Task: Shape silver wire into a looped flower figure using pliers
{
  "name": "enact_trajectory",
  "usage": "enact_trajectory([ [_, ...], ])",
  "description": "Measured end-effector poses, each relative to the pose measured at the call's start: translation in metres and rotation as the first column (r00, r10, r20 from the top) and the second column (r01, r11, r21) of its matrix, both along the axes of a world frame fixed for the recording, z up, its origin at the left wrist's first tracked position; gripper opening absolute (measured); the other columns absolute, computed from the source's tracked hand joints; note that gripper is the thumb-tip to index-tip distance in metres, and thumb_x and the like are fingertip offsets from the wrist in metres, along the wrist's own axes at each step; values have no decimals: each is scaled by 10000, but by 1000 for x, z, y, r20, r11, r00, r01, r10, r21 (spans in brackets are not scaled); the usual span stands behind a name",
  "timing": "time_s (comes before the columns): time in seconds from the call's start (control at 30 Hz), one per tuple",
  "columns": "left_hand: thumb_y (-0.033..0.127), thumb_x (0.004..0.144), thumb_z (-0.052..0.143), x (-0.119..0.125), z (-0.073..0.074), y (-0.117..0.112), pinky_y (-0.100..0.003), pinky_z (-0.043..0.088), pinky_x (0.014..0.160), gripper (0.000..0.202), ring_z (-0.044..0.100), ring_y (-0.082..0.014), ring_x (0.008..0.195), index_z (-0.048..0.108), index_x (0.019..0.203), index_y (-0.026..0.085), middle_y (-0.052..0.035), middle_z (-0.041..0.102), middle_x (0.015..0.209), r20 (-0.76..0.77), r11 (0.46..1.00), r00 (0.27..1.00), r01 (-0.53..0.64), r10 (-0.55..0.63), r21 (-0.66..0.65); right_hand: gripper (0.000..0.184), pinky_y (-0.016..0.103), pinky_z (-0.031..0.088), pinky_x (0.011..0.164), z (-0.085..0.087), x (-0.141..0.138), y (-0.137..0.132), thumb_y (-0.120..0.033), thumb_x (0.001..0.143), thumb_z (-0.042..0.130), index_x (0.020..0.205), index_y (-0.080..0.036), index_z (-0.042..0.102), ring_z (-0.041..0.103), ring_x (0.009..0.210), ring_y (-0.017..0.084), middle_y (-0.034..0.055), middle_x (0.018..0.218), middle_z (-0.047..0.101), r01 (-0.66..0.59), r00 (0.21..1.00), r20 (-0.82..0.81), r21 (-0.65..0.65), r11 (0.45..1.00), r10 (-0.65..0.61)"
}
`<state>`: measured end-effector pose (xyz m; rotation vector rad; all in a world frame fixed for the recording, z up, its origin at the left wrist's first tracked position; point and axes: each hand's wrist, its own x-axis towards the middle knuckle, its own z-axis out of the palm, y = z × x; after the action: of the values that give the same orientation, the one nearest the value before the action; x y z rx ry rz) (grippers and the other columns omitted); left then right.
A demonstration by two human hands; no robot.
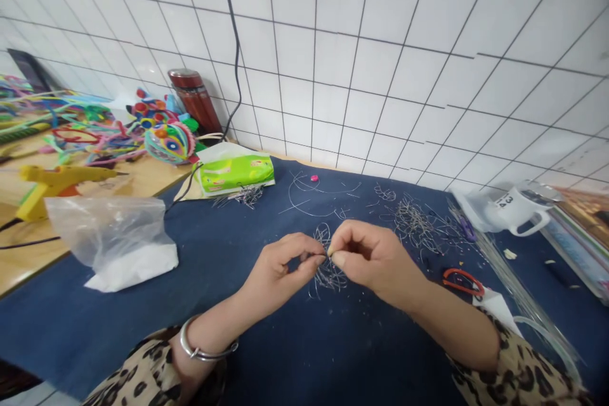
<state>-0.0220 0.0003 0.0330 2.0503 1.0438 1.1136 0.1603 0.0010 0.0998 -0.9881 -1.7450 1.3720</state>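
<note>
Above the middle of the blue cloth, my left hand and my right hand meet almost fingertip to fingertip. Each pinches thumb against forefinger on what looks like a thin wire; most of it is hidden by the fingers. Right beneath them lies a loose tangle of bent silver wires. A larger heap of wire pieces is just beyond my right hand. Farther back, long curved wires and a small pink bead-like piece rest on the cloth.
Left: a clear plastic bag with white contents, a yellow glue gun, a green tissue pack and a red flask. Right: orange-handled scissors, straight clear rods and a white mug. A tiled wall stands behind.
</note>
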Motion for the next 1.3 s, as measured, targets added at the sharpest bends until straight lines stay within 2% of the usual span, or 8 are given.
enact_trajectory([
  [0.2, 203, 832, 554, 1, -8, -3, -254, 432, 675, 59, 513, -124, 716, 573, 881, 176, -15, 553, 757, 112, 994, 993, 42, -31, -102, 44, 196, 348, 502, -19, -2, 13, -208, 751, 537, 759, -171, 559, 428, 547, 62, -43, 623, 499, -48, 999, -16, -100, 994, 47],
  [0.37, 178, 815, 577, 7, -17, -5, -283, 461, 728, 400, 518, -120, 740, 415, 1177, 224, -35, 570, 913, 199, 989, 980, 38, -8, -145, 39, 218, 402, 578, -19, 7, 20, -182, 756, 531, 763, -171, 567, 506, 613, 81, -29, 643, 554, -28, 997, -78, -96, 995, 20],
  [0.57, 154, 770, 614, 10, -14, -4, -326, 431, 802, 156, 513, -171, 885, 510, 881, 191, -44, 526, 913, 21, 995, 997, -70, 69, 66, 27, 199, 395, 539, -18, 9, 21, -184, 766, 541, 777, -164, 556, 525, 585, 67, -5, 710, 610, -50, 983, -182, -164, 985, 20],
  [0.67, 170, 766, 619, 10, -12, -3, -349, 414, 839, 137, 490, -197, 962, 549, 881, 198, -60, 509, 985, -58, 988, 994, -86, 94, 126, 32, 192, 386, 518, -19, 9, 22, -183, 766, 544, 785, -159, 554, 535, 578, 66, 12, 751, 626, -77, 974, -226, -196, 978, 31],
  [0.9, 201, 798, 594, 11, -17, -3, -332, 426, 778, 46, 488, -180, 871, 570, 837, 198, -46, 492, 895, -27, 980, 987, -155, 159, 123, 42, 186, 367, 492, -23, 9, 25, -166, 751, 544, 785, -152, 563, 535, 547, 65, -1, 703, 614, -183, 944, -319, -283, 941, 88],
  [1.0, 187, 779, 618, 11, -18, -5, -309, 425, 725, 135, 481, -157, 797, 547, 893, 203, -37, 482, 883, 32, 967, 980, -197, 194, 159, 47, 188, 366, 493, -24, 9, 24, -159, 739, 548, 778, -146, 571, 529, 539, 63, -6, 679, 603, -203, 945, -311, -308, 929, 104],
  [1.13, 128, 792, 587, 10, -16, -5, -292, 420, 729, 116, 497, -152, 826, 563, 874, 206, -33, 500, 890, -4, 974, 991, -129, 133, 187, 50, 192, 371, 500, -26, 7, 21, -145, 738, 552, 783, -147, 574, 532, 553, 68, -7, 674, 600, -228, 949, -279, -281, 932, 148],
  [1.3, 128, 811, 542, 10, -14, -2, -305, 437, 766, 95, 526, -158, 860, 557, 878, 194, -43, 543, 916, 5, 993, 999, -44, 44, 106, 44, 192, 369, 500, -25, 6, 21, -169, 759, 557, 801, -158, 566, 539, 577, 70, -2, 716, 613, -203, 940, -317, -221, 954, 127],
])
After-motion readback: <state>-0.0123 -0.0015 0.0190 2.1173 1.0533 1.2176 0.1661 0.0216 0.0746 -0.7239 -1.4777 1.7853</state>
